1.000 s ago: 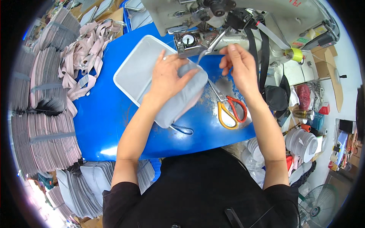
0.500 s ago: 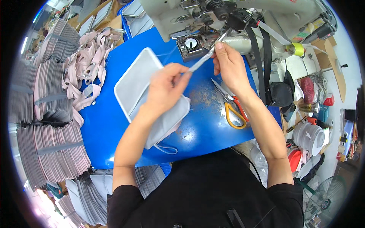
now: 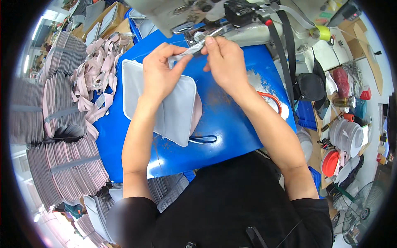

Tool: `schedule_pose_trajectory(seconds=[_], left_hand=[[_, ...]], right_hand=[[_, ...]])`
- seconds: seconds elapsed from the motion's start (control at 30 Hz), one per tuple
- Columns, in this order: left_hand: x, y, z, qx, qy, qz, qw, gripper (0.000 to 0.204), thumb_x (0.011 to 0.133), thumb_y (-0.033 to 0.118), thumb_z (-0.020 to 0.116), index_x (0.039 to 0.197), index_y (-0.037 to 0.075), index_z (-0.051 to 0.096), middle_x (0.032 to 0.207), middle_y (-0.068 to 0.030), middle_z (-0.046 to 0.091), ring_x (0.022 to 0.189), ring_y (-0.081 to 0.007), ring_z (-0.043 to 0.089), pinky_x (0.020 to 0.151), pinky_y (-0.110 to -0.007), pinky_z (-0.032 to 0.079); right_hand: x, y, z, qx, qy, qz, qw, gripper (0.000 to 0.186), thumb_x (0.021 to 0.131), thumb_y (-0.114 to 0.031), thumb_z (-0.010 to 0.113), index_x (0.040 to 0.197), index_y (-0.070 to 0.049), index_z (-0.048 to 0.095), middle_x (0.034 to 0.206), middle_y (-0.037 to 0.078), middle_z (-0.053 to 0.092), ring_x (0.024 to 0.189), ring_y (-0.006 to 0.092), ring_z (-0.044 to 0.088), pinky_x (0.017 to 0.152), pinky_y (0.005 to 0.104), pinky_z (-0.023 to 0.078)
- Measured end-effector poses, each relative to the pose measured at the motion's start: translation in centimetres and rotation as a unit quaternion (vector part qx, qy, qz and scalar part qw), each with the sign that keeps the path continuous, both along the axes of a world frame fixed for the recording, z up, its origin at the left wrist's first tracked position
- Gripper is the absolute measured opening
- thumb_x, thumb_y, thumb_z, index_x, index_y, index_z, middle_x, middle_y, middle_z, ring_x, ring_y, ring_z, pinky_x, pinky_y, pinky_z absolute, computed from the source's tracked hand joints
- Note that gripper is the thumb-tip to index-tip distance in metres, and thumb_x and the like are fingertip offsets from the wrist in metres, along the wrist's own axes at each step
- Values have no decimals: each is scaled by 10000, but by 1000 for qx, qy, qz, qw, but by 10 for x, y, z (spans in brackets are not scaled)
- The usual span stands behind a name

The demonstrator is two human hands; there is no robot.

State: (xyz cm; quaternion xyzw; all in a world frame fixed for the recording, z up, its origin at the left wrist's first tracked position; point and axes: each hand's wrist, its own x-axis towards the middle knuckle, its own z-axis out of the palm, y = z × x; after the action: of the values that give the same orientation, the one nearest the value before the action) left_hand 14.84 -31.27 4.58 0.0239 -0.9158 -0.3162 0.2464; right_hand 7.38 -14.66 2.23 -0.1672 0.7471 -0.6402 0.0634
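Observation:
My left hand (image 3: 162, 71) pinches a pale grey fabric strip (image 3: 192, 50) between thumb and fingers. The fingertips of my right hand (image 3: 226, 62) hold the strip's other end, just in front of the sewing machine (image 3: 194, 16). Below my left hand lies a grey fabric panel (image 3: 175, 109) with light edging, a pink layer under it and a small loop at its lower corner. Whether the strip joins the panel is hidden by my left hand. The orange-handled scissors (image 3: 271, 98) lie beside my right forearm, which covers most of them.
The blue table (image 3: 231, 136) carries scraps and worn patches. At left stand bundled stacks of grey and pink panels (image 3: 76, 165), with a heap of pink straps (image 3: 97, 78) behind them. Black straps (image 3: 287, 53) hang at right, near a yellow thread spool (image 3: 320, 33).
My hands have drawn closer together, both still on the strip. The panel's lower part has shifted with my left arm. My right forearm now covers most of the scissors. The whole view has shifted slightly.

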Motion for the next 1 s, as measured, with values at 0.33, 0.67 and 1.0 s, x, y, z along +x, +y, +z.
schedule_pose_trajectory(seconds=[0.33,0.67,1.0], left_hand=[[3,5,1,87,2,-37,996,136,860,80,819,936,32,717,819,33,648,698,-34,490,609,-233,354],[45,-55,17,154,-149,-120,969,229,894,76,794,799,58,587,738,47,552,674,-45,404,608,-255,338],[-20,-59,19,19,-145,-192,971,310,891,213,815,820,32,573,739,-43,548,713,-157,491,672,-316,419]], right_hand=[[-9,61,-11,-141,31,-9,989,276,1099,-258,534,1004,-29,657,710,58,664,631,114,650,573,300,549],[-125,130,46,314,361,-25,878,245,1012,-326,670,1064,-91,719,813,159,733,806,403,720,699,492,546],[-113,178,59,362,283,-105,882,272,1029,-311,685,1003,-41,693,696,149,669,608,285,665,607,389,507]])
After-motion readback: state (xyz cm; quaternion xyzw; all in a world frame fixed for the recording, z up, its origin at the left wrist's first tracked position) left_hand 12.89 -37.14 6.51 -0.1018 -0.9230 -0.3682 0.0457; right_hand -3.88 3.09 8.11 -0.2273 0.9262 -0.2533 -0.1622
